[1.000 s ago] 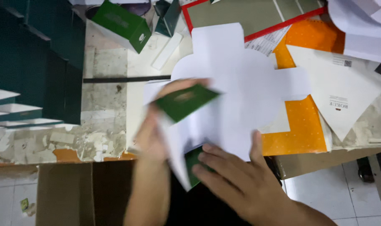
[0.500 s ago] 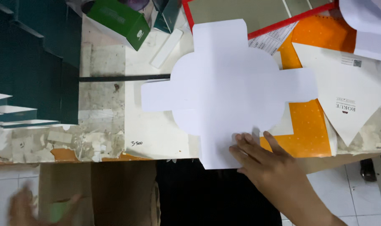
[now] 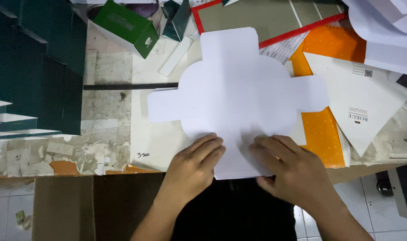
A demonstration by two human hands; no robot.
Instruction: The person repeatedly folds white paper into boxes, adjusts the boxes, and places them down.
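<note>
Two hands flat on the near flap of a white die-cut card blank (image 3: 239,98): left hand (image 3: 192,167) at 7 o'clock, right hand (image 3: 292,172) at 5, fingers spread, gripping nothing. It lies on the bench (image 3: 107,107); looks light, bendy, creasable, so lift by edges. Green box (image 3: 125,27) at 11.

Single head-worn view, looking steeply down from close above at worktable (image 3: 109,111) filling upper frame; floor tiles (image 3: 7,205) along lower edge.

Bare worktop (image 3: 109,98) lies open left of the white die-cut sheet (image 3: 239,93); a green box (image 3: 125,24) and stacked dark-green cartons (image 3: 31,67) crowd the far-left side.
</note>
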